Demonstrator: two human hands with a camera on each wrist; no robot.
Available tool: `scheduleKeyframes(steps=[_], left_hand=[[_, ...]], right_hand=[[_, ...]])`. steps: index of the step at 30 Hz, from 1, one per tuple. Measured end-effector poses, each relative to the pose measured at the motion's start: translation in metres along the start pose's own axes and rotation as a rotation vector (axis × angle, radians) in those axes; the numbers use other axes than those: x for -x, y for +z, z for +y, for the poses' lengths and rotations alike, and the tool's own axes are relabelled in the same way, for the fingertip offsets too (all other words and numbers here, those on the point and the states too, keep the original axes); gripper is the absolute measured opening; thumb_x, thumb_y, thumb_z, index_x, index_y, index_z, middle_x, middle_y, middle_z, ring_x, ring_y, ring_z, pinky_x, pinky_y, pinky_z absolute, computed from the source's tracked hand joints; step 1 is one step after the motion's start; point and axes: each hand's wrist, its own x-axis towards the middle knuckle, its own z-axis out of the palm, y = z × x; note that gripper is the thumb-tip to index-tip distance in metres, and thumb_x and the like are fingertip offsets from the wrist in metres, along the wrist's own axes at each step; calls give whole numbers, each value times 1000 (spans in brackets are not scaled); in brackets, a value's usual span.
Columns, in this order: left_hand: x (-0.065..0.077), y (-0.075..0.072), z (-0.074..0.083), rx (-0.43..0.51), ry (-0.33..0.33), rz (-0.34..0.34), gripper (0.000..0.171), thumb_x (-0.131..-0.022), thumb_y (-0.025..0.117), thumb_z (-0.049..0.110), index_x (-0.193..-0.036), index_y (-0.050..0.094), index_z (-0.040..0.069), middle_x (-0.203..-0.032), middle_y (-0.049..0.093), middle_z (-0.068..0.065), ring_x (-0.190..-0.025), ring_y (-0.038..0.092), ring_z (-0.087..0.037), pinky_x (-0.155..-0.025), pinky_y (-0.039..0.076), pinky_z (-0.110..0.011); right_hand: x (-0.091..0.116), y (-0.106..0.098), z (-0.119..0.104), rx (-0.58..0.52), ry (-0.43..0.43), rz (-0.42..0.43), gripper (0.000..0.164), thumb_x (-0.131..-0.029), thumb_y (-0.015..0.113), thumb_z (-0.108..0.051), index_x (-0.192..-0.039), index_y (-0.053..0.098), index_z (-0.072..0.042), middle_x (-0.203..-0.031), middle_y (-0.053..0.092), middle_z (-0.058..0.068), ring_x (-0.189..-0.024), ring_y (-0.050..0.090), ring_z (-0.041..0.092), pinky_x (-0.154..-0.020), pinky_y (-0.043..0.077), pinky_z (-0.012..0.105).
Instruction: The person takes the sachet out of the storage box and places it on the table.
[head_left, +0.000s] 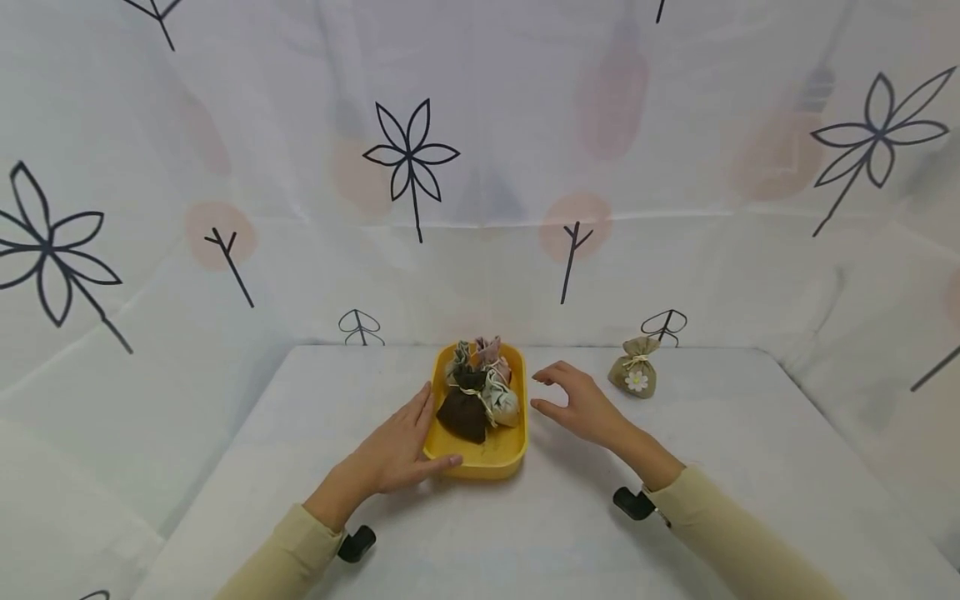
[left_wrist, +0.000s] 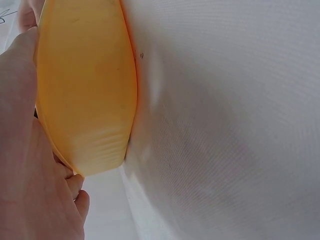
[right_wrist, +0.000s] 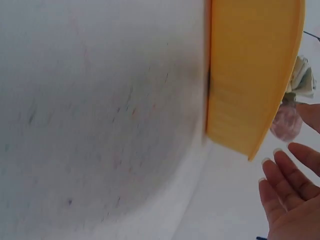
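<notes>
A yellow plastic tray (head_left: 480, 471) stands on the white table with several small drawstring pouches in it. Among them are a dark brown pouch (head_left: 462, 415), a pale mint and beige one (head_left: 506, 408) and a pink one (head_left: 489, 350). My left hand (head_left: 392, 450) lies along the tray's left side, fingers fairly straight, thumb over the near rim. To the right of the tray, apart from it, my right hand (head_left: 588, 408) holds nothing, its fingers and thumb spread and slightly bent. The right wrist view shows its fingers (right_wrist: 282, 175) beside the tray's wall (right_wrist: 250, 75).
An olive-tan pouch (head_left: 622, 379) with a white flower sits on the table beyond my right hand. White cloth (head_left: 480, 275) printed with flowers and twigs hangs behind the table (head_left: 337, 392). A black device (head_left: 633, 503) is at my right wrist, another (head_left: 357, 543) at my left.
</notes>
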Motion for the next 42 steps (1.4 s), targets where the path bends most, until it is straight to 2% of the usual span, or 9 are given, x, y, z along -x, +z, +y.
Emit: scheduleKeyframes(steps=[5,9,17,24,31,34,38,42], left_hand=[[0,1,0,5,-4,2,119,-87,29,90,-163,8,1,-172,-1,-11,-157,14,-27,-126,21,-43],[-1,2,-1,4,-11,0,119,-87,29,90,-164,8,2,-172,-1,-11,-157,13,-27,-126,21,-43],[-2,3,0,9,3,3,117,-90,32,87,-163,6,0,-172,-3,-13,-157,13,-28,-125,21,-43],[0,2,1,9,3,5,116,-91,33,86,-163,6,-1,-171,-2,-13,-157,15,-29,-125,22,-43],[-1,1,0,12,5,20,116,-90,32,87,-163,6,0,-171,-2,-13,-157,15,-29,-125,22,-43],[-2,2,0,18,1,20,115,-91,35,86,-163,7,1,-172,-1,-12,-157,15,-28,-125,23,-43],[-1,2,0,21,-3,18,115,-90,36,85,-163,6,2,-172,-1,-12,-157,15,-28,-125,23,-43],[-1,1,1,32,-9,13,116,-90,36,86,-163,4,2,-172,-1,-12,-157,15,-28,-125,23,-44]], right_hand=[[-4,9,-7,-10,-7,-10,40,-92,78,-18,-126,66,1,-124,65,14,-118,61,36,-101,51,56],[-9,19,-12,0,-2,-12,42,-92,78,-20,-127,66,1,-126,64,12,-121,58,32,-104,49,55],[-19,41,-19,27,-33,-2,37,-89,77,-11,-122,68,1,-122,66,14,-115,58,30,-101,50,50],[-26,51,-21,62,-4,8,47,-88,74,-4,-133,64,2,-122,65,14,-113,58,28,-98,51,47],[-28,49,-20,38,-5,33,51,-90,70,1,-139,59,5,-123,65,16,-114,59,29,-99,51,48],[-27,45,-22,-2,-12,55,40,-90,68,2,-130,65,3,-116,67,13,-107,61,27,-94,53,47],[-26,33,-29,-99,-35,84,21,-90,67,4,-110,69,-2,-102,64,7,-93,60,26,-82,54,49],[-26,21,-36,-129,-60,102,17,-92,67,4,-106,67,-5,-98,61,4,-93,61,24,-83,56,49]])
